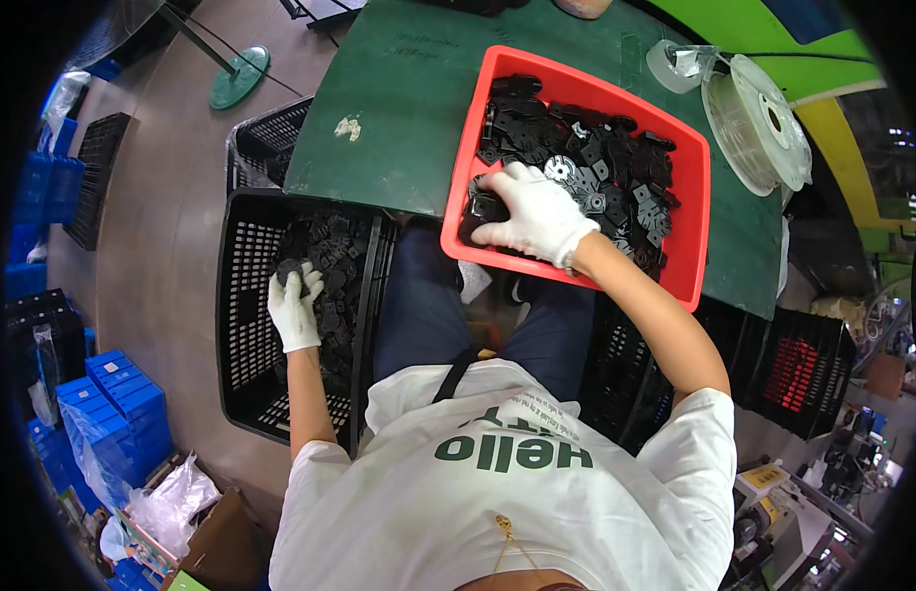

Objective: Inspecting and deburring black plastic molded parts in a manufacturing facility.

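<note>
A red tray (697,227) full of small black parts (610,148) stands on the green table in front of me. In its near left corner, my gloved right hand (537,212) has its fingers curled round a dark block-like part (485,205). Low on my left is a black slatted crate (243,345) with a heap of similar black parts (335,256). My gloved left hand (296,307) is inside that crate, its fingers closed on a rounded black part (287,267). Both gloves are white.
The green table (399,108) carries a reel of clear film (758,123) and a tape roll (675,67) at right. Another black crate (266,148) stands behind the left one. Blue bins (128,404) are at far left; a crate with red contents (798,374) is at right.
</note>
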Demonstrator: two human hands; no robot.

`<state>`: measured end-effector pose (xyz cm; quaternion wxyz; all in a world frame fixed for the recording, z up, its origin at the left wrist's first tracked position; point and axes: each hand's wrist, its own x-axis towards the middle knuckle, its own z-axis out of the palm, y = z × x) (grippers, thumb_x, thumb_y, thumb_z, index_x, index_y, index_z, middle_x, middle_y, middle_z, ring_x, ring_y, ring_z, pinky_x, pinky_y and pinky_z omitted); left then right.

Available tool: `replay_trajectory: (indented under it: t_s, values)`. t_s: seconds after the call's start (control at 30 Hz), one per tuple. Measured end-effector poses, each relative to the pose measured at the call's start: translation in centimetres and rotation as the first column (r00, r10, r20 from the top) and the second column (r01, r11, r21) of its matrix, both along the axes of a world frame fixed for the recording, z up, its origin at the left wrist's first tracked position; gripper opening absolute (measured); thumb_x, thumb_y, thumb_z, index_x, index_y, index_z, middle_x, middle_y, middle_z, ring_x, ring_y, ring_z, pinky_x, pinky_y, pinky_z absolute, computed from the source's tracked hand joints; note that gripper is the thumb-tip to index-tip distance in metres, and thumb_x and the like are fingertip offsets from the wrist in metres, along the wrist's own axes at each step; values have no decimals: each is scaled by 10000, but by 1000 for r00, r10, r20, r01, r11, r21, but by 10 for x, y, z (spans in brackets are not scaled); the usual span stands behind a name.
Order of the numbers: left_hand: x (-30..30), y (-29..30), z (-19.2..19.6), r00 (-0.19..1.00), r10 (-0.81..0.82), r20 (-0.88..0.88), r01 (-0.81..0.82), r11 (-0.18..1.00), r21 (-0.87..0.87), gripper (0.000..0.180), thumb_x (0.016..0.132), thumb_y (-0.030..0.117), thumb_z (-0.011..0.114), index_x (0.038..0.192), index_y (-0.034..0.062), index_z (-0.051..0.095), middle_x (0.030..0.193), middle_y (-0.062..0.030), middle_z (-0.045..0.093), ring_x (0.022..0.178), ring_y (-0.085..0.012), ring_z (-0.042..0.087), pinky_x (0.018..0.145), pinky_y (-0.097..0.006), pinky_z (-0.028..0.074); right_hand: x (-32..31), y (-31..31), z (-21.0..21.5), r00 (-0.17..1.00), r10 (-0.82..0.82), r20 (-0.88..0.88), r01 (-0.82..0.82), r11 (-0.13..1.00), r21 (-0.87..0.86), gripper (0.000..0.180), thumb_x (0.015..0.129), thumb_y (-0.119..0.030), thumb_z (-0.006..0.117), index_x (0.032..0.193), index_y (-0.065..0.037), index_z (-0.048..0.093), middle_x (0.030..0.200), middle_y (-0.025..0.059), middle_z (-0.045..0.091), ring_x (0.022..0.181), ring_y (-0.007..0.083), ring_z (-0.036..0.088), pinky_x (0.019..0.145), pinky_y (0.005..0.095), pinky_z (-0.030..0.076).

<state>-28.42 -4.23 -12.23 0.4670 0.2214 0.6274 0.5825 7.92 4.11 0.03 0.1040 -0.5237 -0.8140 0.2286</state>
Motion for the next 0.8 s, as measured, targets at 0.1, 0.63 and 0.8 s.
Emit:
replay_trajectory:
  t_s: [0.1,0.63,0.8]
  values:
    - [-34,-7,-49,997,71,-44,-75,992,-101,218,963,104,513,1150,-9,504,1047,-148,641,824,-192,652,697,-289,569,-10,6,-3,995,29,95,-27,999,-19,540,698,-344,769,1127,-73,585,1052,179,577,1025,369,559,894,438,468]
    - [-52,-15,-126,882,65,-466,-164,970,-176,344,917,93,595,1236,-25,545,1211,-140,601,1112,-224,570,984,-323,431,70,11,3,585,-686,-433,329,689,-646,266,982,-246,533,1118,-21,569,889,22,650,671,37,517,622,199,464]
    - [24,29,-28,974,59,-217,-24,986,163,297,974,109,524,1235,-34,523,1238,-151,590,1127,-213,575,964,-350,463,65,-4,13,335,-721,-607,151,677,-721,281,992,-187,511,1194,9,500,970,87,663,732,82,589,674,227,506]
